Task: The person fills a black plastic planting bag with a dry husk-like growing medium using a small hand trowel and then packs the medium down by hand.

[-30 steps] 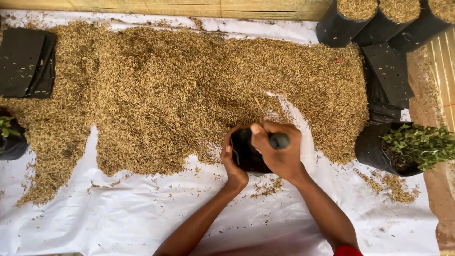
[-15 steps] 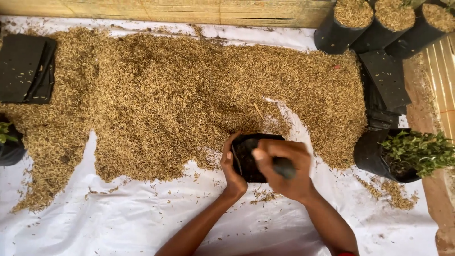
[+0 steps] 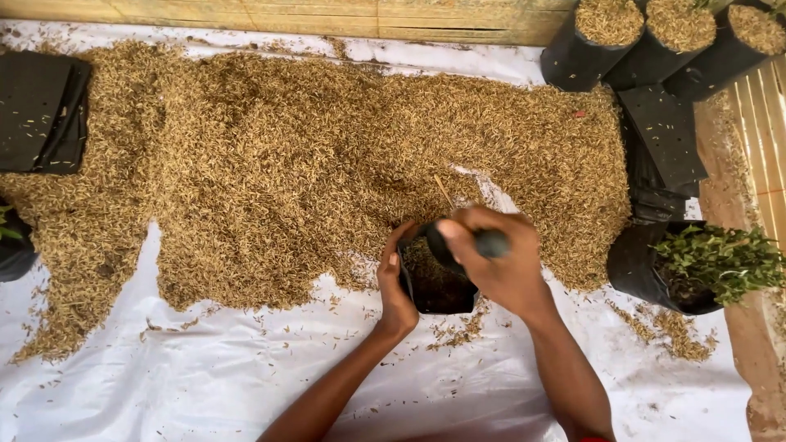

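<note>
So the person's got a small black grow bag [image 3: 438, 282] sitting on the white plastic sheet [image 3: 205, 385], right at the near edge of a big spread of rice husks [image 3: 327, 155]. The bag's mouth is open and there's already some husk inside it.

Left hand [image 3: 396, 282] is curled around the bag's left rim, thumb and fingers pinching the edge to hold it open. Right hand [image 3: 495, 258] is over the bag's right side, fingers wrapped tight around a dark rounded handle [image 3: 490, 243]; what kind of tool it is can't be told, since the hand hides the rest of it.

Around the bag:
- just to its right, a bigger black bag with a leafy green seedling [image 3: 716, 262] in it, a bit of spilled husk at its base
- further right and up, a flat stack of empty black bags [image 3: 663, 143] lying beside the husk pile
- beyond that, at the far right corner, three filled black bags [image 3: 655, 37] standing upright, packed close together and topped with husk
- way off to the bag's left, another folded stack of black bags [image 3: 41, 110] on the husks, and below it a bit of another black bag at the frame edge

Wooden boards [image 3: 327, 12] run along the far side of the sheet.
</note>
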